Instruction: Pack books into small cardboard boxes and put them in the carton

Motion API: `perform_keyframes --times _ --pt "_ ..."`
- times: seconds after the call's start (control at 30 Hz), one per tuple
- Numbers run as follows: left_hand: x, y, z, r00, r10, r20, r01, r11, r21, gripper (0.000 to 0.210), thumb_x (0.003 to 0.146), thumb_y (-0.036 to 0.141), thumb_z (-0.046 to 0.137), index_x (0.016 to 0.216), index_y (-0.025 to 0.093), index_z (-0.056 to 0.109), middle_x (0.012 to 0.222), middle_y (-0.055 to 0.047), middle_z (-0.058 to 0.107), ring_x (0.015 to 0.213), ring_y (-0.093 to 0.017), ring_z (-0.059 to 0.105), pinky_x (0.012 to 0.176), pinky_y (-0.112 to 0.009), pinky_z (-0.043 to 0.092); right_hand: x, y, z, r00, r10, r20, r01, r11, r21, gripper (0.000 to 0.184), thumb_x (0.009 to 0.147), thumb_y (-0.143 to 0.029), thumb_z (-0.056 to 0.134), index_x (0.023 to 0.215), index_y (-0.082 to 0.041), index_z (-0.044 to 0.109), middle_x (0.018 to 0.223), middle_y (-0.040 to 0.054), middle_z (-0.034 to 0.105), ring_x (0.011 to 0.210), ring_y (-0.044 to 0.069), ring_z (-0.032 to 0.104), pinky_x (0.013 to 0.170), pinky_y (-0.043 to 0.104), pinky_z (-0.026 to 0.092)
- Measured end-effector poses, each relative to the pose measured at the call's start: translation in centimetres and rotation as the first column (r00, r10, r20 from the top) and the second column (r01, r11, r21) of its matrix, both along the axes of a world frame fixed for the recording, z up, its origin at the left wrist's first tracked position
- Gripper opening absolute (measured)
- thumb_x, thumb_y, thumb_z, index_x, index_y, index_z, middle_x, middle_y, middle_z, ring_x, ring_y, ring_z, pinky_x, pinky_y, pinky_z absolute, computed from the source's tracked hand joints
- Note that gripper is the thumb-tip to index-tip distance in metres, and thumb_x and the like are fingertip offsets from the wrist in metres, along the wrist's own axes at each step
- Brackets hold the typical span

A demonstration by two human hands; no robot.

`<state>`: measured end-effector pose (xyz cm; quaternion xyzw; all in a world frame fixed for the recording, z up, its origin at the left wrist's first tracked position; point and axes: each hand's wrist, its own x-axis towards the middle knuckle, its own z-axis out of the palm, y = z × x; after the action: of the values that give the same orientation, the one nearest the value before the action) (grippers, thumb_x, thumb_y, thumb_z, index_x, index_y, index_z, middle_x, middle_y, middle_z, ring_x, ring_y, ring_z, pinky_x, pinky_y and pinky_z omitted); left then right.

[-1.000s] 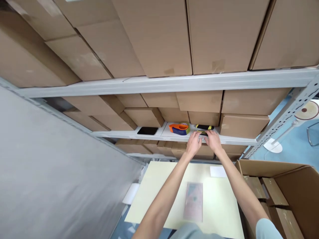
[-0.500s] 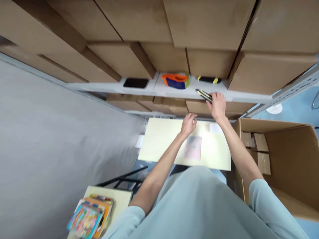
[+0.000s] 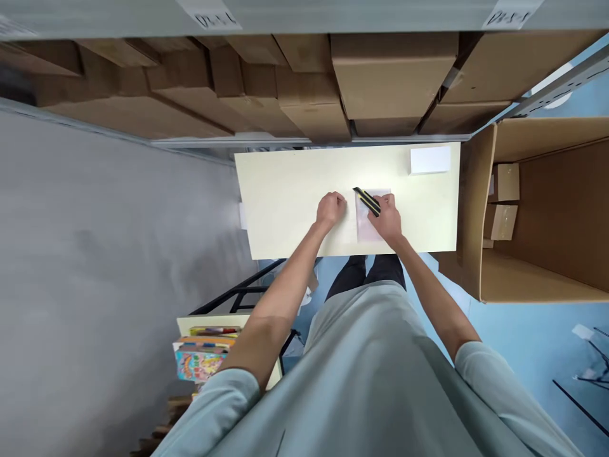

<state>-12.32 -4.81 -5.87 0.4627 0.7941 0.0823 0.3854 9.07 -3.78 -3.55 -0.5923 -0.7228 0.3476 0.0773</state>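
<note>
My right hand [image 3: 387,219] is closed round a black and yellow box cutter [image 3: 367,201], its tip pointing up and to the left. The cutter is over a flat pale pink item [image 3: 366,231] on the cream tabletop [image 3: 285,190], partly covered by the hand. Whether the item is a booklet or a packet I cannot tell. Just left of it, my left hand [image 3: 332,209] is curled into a fist above the tabletop. Its fingertips are turned under, so anything inside is hidden.
A white box [image 3: 430,159] lies at the table's back right. Behind stands a shelf of cardboard boxes [image 3: 394,76]. On the right, a large open carton [image 3: 547,266] holds small boxes [image 3: 504,182]. Colourful books [image 3: 200,363] are stacked lower left, beside a grey wall [image 3: 95,254].
My right hand has come down from the shelf edge with the box cutter to the pink item. My left hand has moved to its left side. The view has tilted down.
</note>
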Motion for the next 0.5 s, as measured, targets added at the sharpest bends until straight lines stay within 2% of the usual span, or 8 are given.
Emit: perform_keyframes --times 0.17,0.5 --pt "-0.7 1.0 -2.5 0.99 0.138 0.009 -0.137 0.989 -0.063 0.013 0.1 0.032 0.067 0.096 0.021 0.073 0.104 -0.007 0.08 0.098 -0.022 0.071 0.091 -0.031 0.052 -1.6 -2.6 -2.1 0.999 -0.026 0.024 0.027 0.999 -0.041 0.046 0.096 -0.021 0.06 0.141 -0.017 0.062 0.133 0.0152 0.052 0.103 0.026 0.066 0.086 0.041 0.065" --pt "-0.4 1.2 -3.3 0.98 0.197 -0.016 -0.198 0.978 -0.063 0.023 0.099 0.046 0.07 0.095 0.023 0.071 0.108 -0.007 0.077 0.102 -0.024 0.069 0.094 -0.035 0.051 -5.2 -2.5 -2.3 0.997 -0.057 0.058 0.055 0.998 0.025 0.04 0.104 -0.015 0.047 0.143 -0.018 0.056 0.14 0.0166 0.048 0.112 0.026 0.066 0.095 0.043 0.063"
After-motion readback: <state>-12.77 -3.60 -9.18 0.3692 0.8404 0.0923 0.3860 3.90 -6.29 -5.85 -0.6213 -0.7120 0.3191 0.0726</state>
